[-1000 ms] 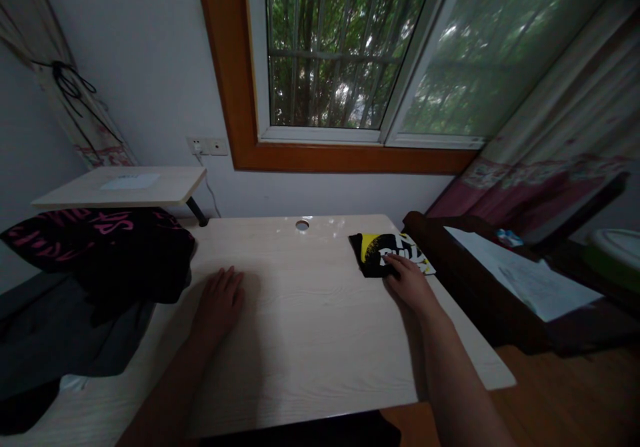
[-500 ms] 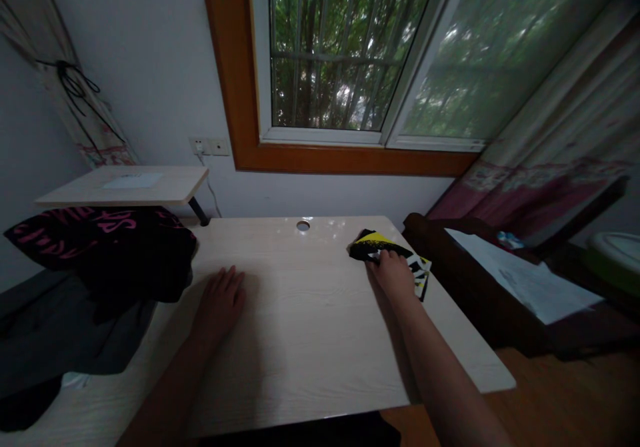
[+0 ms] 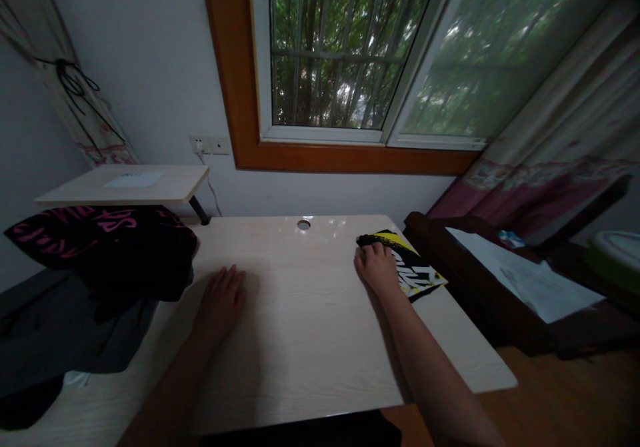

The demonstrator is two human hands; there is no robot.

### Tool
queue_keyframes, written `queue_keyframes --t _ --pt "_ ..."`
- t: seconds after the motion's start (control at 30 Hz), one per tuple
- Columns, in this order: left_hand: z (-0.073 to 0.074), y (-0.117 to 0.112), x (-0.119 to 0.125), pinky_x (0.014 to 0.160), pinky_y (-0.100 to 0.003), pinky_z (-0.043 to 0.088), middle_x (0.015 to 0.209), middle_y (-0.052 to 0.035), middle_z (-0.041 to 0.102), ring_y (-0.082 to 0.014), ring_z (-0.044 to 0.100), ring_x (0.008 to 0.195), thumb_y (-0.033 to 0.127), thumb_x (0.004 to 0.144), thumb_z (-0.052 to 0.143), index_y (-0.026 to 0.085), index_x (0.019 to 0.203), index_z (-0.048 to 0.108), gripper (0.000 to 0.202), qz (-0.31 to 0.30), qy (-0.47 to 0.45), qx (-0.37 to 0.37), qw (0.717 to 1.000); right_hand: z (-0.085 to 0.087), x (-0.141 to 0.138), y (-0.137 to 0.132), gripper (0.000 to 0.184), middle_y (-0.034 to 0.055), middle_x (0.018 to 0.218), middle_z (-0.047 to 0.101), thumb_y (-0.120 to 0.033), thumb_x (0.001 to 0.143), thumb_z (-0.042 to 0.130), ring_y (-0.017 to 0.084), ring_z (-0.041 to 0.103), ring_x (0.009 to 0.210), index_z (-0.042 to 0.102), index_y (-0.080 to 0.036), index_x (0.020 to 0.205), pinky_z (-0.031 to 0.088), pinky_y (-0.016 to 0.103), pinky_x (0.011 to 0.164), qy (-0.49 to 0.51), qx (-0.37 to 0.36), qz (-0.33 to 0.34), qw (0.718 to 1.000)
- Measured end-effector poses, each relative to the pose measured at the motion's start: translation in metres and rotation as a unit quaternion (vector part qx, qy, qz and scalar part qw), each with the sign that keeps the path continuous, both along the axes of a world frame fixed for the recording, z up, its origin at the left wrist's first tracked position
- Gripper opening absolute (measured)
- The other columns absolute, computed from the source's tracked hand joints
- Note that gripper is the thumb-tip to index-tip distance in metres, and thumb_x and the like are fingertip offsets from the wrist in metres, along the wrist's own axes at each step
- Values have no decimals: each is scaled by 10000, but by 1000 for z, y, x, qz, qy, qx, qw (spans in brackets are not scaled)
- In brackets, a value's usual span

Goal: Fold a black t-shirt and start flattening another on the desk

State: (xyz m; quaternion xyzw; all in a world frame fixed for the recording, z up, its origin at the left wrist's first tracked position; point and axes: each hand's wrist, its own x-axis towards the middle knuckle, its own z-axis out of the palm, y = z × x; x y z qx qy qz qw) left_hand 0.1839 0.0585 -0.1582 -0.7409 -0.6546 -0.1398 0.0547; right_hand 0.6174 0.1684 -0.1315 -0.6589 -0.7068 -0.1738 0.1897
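My left hand (image 3: 225, 298) lies flat and open on the pale desk (image 3: 310, 340), fingers stretched forward, holding nothing. On the right side of the desk, my right hand (image 3: 379, 270) rests on the left part of a folded cloth (image 3: 417, 275) printed in black, yellow and white. Its fingers are slightly bent and apart over the black corner, and part of the cloth is hidden beneath them. The cloth lies fairly flat, close to the desk's right edge, with bold white lettering showing.
Dark clothes with pink lettering (image 3: 125, 247) and a grey garment (image 3: 75, 327) are heaped on the left, under a small raised shelf (image 3: 180, 190). A cable hole (image 3: 303, 225) sits near the back edge. Dark furniture with a white sheet (image 3: 520, 280) stands to the right.
The printed cloth has gone from bunched up to lying flatter and more spread out. My right hand has shifted slightly left and loosened on it. My left hand has stayed in place.
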Motion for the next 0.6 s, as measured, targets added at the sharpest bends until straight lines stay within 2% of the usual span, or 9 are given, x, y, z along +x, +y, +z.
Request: queue_keyframes --t 0.1,0.2,0.33,0.47,0.6 --pt "0 0 0 1214 -512 292 1548 -125 486 -312 396 1463 351 1004 359 160 1420 569 503 6 6 -3 1000 -5 -6 0 290 170 1209 641 -318 980 472 340 532 1154 695 -181 1105 438 477 976 -3 -15 51 999" --pt "0 0 0 1217 -511 290 1554 -123 479 -312 388 1468 358 1007 363 161 1423 570 504 7 3 -5 1000 -13 -5 3 344 162 1318 630 -300 995 439 333 506 1274 663 -153 1211 381 482 1079 -2 -16 67 998" --pt "1 0 1 1224 -517 276 1556 -138 472 -322 382 1472 351 1008 368 144 1419 574 504 3 5 -9 1000 -22 -2 10 419 200 1421 584 -322 1003 418 338 479 1358 617 -100 1298 326 513 1130 3 -5 23 1000" --pt "2 -1 2 1228 -508 274 1566 -114 464 -309 379 1476 335 1004 373 156 1438 552 502 5 8 -9 1000 -25 3 19 457 235 1444 559 -357 1001 426 353 465 1380 616 -66 1298 311 523 1134 -2 -13 -25 1000" --pt "1 -1 1 1223 -514 286 1556 -123 475 -314 385 1473 343 1007 370 160 1423 570 497 6 -1 -7 1000 -24 17 26 429 202 1460 558 -343 1013 406 327 462 1391 622 -90 1283 320 487 1134 -17 -27 -9 999"
